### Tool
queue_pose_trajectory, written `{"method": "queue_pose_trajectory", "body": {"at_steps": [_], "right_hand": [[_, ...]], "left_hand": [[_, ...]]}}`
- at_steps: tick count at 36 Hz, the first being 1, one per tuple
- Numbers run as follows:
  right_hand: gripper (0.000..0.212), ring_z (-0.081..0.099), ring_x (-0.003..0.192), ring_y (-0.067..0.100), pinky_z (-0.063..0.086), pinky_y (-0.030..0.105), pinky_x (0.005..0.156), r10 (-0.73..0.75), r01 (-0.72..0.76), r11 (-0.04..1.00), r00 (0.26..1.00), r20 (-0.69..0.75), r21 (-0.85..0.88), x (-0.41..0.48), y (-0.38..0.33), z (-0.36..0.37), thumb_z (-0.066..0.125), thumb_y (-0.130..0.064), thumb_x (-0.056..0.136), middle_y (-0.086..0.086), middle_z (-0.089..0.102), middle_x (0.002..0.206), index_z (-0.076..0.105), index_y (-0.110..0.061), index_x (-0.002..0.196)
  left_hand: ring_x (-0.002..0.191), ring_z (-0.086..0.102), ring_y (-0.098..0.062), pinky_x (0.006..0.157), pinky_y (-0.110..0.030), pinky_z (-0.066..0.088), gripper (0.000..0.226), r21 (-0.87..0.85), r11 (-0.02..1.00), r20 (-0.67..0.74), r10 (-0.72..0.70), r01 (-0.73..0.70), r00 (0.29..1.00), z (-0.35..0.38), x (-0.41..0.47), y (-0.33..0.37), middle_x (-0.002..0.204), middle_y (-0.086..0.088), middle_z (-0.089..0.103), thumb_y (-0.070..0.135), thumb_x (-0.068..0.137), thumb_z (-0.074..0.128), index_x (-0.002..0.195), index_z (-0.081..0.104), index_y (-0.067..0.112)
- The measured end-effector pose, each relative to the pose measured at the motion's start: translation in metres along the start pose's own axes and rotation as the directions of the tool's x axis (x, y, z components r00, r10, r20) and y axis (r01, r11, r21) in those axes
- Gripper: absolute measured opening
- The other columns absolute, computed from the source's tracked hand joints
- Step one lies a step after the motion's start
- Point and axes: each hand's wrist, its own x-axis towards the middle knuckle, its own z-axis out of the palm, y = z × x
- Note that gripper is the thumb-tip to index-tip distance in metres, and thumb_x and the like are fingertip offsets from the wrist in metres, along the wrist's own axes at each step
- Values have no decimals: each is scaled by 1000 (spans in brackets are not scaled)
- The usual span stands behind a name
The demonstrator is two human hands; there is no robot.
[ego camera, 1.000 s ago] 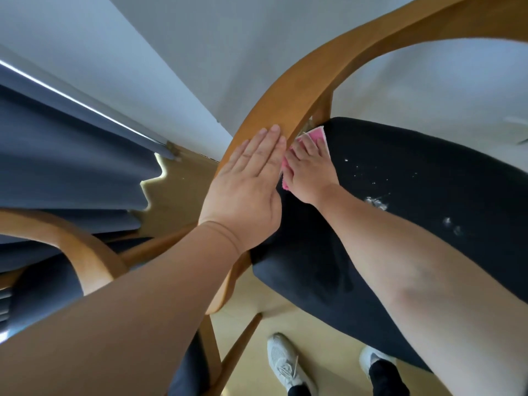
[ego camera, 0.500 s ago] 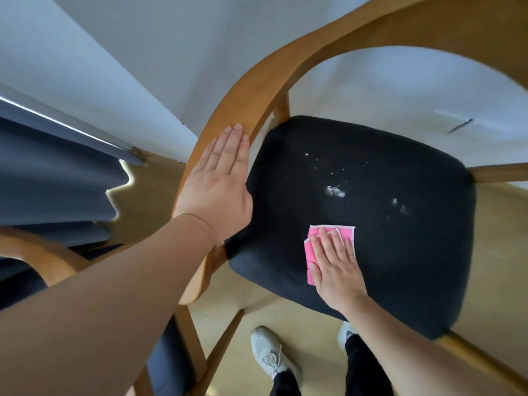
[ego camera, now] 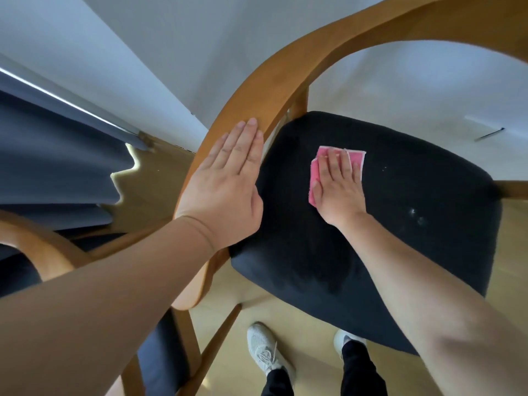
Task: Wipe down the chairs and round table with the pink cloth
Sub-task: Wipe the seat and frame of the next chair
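On the left, my left hand (ego camera: 225, 190) lies flat on the wood arm (ego camera: 248, 90) of the chair (ego camera: 400, 21). Its fingers are straight and close together and hold nothing, the same as half a second ago, so it still keeps the chair steady. Next comes the pink cloth (ego camera: 314, 178). It is on the black seat (ego camera: 400, 267), toward the back and left. My right hand (ego camera: 338, 187) presses flat on top of it with straight fingers. A moment ago the cloth was by the front edge near me, so I have pushed it away from me, up the seat. To the right, a few little white bits (ego camera: 417, 218) sit on the seat, apart from the cloth. I think this seat is not clean yet, and I should rub over there next.
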Motion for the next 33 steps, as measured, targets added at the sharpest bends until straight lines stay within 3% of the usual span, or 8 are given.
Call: {"method": "queue_pose_trajectory", "body": {"at_steps": [4,8,11,14,18,21,25,33], "right_hand": [[63,-12,149,29,-5,46,121,19,-18,1000,999,-49,5,53,0,-22,5,-43,101,8,-11,163,-14,-13,154],[64,6,149,34,4,50,121,80,-79,997,996,-47,15,88,-3,-38,9,-44,101,11,8,163,2,-12,156],[59,41,128,37,27,52,110,144,-142,989,988,-61,30,111,-6,-52,20,-45,97,15,45,139,35,-10,142],[51,52,110,34,35,50,92,234,-237,969,971,50,64,131,-14,-67,34,-51,93,10,57,119,50,-17,128],[56,46,122,37,26,54,107,291,-289,954,956,-19,77,123,-22,-61,31,-47,96,14,53,131,46,-12,137],[60,19,145,38,12,50,119,251,-244,964,966,-55,106,101,-35,-51,16,-38,102,19,24,157,18,-7,153],[66,-9,149,36,-4,51,120,140,-136,986,990,-30,100,70,-70,-41,18,-40,102,17,-6,162,-4,-6,154],[62,-7,150,31,-3,51,121,-214,214,977,976,-25,-9,23,-82,-8,19,-41,103,11,4,164,7,-10,155]], "left_hand": [[146,9,-22,119,-35,5,68,5,1000,-18,-14,14,1000,0,1,-1,158,-12,12,26,87,31,150,16,4],[145,15,-24,119,-37,9,67,1,1000,-54,-1,1,999,1,1,-2,156,-14,19,25,86,30,148,21,2],[145,16,-23,119,-36,9,66,-2,1000,-63,-3,2,998,1,1,-2,156,-14,20,25,86,31,148,23,2],[144,17,-24,119,-33,5,67,1,1000,-80,2,-2,997,1,1,-2,155,-14,22,25,85,30,147,24,2],[144,18,-24,117,-33,4,66,-15,1000,-98,9,-10,995,2,2,-1,155,-15,23,24,85,29,146,24,0],[144,18,-25,117,-32,2,67,3,1000,-89,16,-15,996,1,3,-1,155,-15,22,25,85,32,147,25,0],[144,18,-25,117,-33,2,68,10,1000,-80,12,-11,997,1,3,-3,155,-17,22,25,84,33,146,25,-1],[144,18,-22,117,-30,2,65,-25,1000,-63,18,-19,998,1,2,-3,155,-14,23,25,86,29,146,25,1]]}}
